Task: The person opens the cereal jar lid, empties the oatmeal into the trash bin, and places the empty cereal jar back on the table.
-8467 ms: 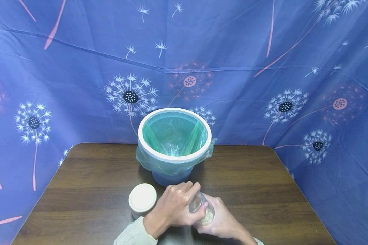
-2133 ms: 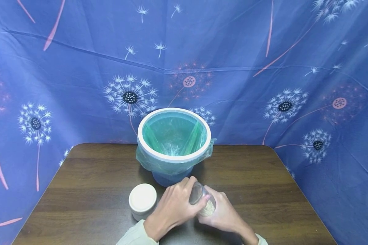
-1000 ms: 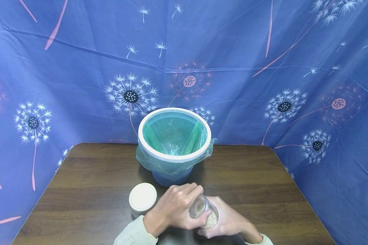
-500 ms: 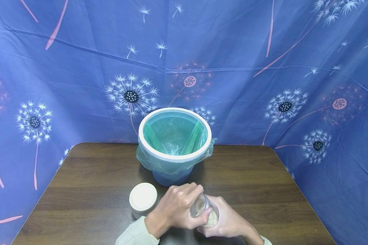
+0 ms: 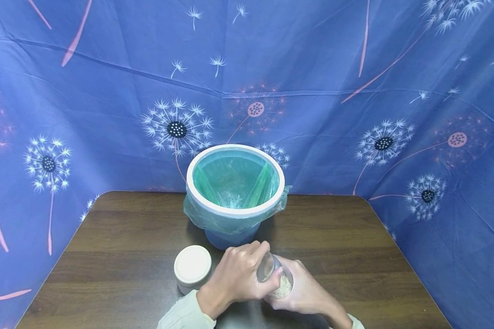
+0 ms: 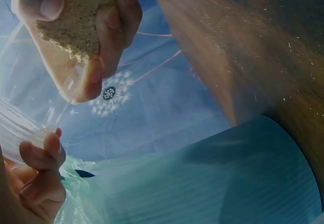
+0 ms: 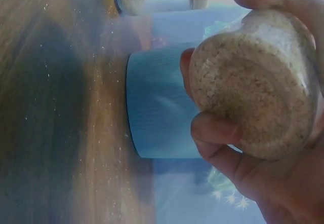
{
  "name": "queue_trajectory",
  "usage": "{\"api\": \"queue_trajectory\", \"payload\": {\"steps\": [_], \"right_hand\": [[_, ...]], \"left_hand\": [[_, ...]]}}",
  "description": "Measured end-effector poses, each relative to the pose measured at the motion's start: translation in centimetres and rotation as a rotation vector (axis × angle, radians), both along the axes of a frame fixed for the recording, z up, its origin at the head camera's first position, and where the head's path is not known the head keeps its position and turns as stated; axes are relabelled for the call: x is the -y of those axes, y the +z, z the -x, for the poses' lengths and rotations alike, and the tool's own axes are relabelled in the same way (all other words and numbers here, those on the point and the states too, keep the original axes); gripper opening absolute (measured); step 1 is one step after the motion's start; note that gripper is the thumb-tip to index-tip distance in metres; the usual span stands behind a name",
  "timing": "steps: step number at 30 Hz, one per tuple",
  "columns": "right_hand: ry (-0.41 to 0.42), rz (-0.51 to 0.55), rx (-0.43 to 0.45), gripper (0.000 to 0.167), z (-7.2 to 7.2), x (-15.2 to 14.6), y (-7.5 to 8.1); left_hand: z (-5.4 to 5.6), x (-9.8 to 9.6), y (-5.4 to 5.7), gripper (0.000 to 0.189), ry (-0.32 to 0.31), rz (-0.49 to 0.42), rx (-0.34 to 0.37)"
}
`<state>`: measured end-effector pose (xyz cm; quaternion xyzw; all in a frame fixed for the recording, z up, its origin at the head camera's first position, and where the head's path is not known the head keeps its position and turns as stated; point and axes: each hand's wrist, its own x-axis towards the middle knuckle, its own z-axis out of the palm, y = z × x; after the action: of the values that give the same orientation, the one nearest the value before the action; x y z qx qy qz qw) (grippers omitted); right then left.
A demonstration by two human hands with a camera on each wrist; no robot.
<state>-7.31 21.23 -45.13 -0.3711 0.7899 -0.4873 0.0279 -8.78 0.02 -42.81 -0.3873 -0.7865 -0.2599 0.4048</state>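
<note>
Both hands are on one clear jar [image 5: 282,287], held tilted above the table's near side and partly filled with pale beige grains. My right hand [image 5: 306,290] curls round its base end; in the right wrist view the round bottom of the jar [image 7: 248,89] faces the camera, grains against it. My left hand [image 5: 240,274] grips the clear, ridged top end, its thumb lying across the jar. In the left wrist view, the left fingers [image 6: 43,155] curl at the ridged plastic while the grains [image 6: 76,24] sit near the right hand's fingers. The left palm hides part of the top end.
A blue bin [image 5: 230,237] with a white rim and green bag liner stands just beyond the hands. Left of them is another jar with a white lid [image 5: 192,265]. Small pale crumbs dot the wooden table [image 6: 243,46]. A blue dandelion-print cloth [image 5: 313,114] hangs behind.
Both hands keep their hold throughout. Over the last second the jar and hands have risen slightly in the head view, and the jar's tilt has shifted. Bin and lidded jar have not moved.
</note>
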Motion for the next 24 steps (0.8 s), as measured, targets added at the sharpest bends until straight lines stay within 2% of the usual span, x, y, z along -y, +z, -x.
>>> {"api": "queue_trajectory", "payload": {"steps": [4,11,14,19,21,24], "right_hand": [[-0.05,-0.025,0.005,0.06,0.0,0.02,0.02],[-0.075,-0.037,0.013,0.061,0.16,0.18,0.09],[-0.092,-0.035,-0.022,0.06,0.27,0.29,-0.05],[-0.193,-0.069,-0.097,0.054,0.52,0.56,-0.39],[-0.222,-0.087,-0.101,0.053,0.56,0.65,-0.48],[-0.222,-0.09,-0.101,0.056,0.56,0.7,-0.61]], "left_hand": [[-0.02,-0.06,-0.04,0.034,0.017,-0.004,0.038],[0.02,-0.13,0.03,0.036,0.052,0.007,0.072],[0.0,-0.18,-0.01,0.037,0.066,0.0,0.099],[0.15,-0.38,-0.11,0.036,0.142,-0.032,0.179],[0.21,-0.43,-0.19,0.035,0.165,-0.037,0.2],[0.19,-0.44,-0.27,0.035,0.171,-0.038,0.211]]}}
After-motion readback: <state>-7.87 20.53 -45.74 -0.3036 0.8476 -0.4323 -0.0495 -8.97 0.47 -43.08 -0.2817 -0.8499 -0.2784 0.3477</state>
